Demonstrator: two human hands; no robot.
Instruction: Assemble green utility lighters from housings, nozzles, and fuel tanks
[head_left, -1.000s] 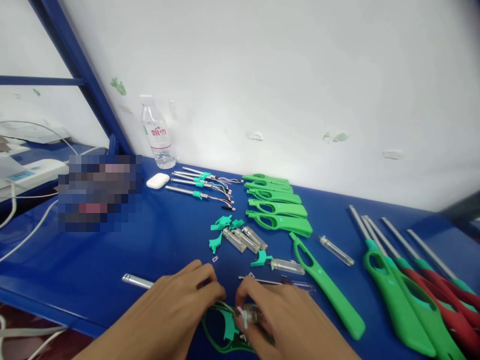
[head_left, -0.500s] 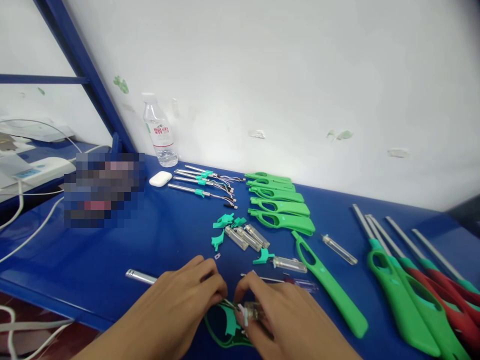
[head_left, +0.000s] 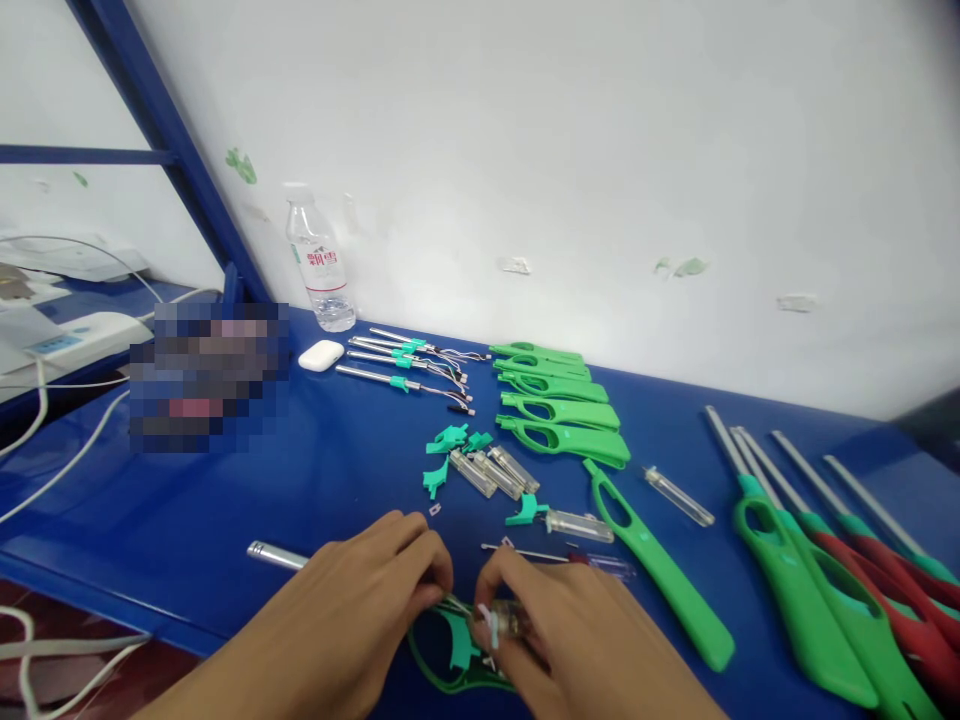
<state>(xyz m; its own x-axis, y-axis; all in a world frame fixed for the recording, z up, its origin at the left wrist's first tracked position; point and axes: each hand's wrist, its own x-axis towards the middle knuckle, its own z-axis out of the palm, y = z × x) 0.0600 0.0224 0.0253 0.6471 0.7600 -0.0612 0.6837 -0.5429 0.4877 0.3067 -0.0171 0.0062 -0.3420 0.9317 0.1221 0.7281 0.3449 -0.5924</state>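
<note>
At the bottom centre, my left hand [head_left: 375, 600] has its fingers closed on thin wires beside a metal tube [head_left: 276, 556], which sticks out to its left. My right hand [head_left: 555, 620] pinches a clear lighter cartridge [head_left: 508, 619] with a small white part at its end. Between and beneath the hands lies an open green lighter shell [head_left: 450, 686] with a teal trigger [head_left: 460, 640] in it. Just beyond my right hand are a screwdriver [head_left: 600, 565] and another clear cartridge [head_left: 579, 526]. The fingertips of both hands are partly hidden.
Green shell halves [head_left: 562, 443] lie in a row at the back, beside metal tubes with wires [head_left: 375, 376]. A long green half [head_left: 660, 570] and finished-looking lighters [head_left: 802, 620] lie right. A water bottle [head_left: 322, 265] and white case [head_left: 321, 355] stand near the wall.
My left hand and the metal tube have shifted very slightly left. The cartridge in my right hand has turned a little. Both hands keep their hold.
</note>
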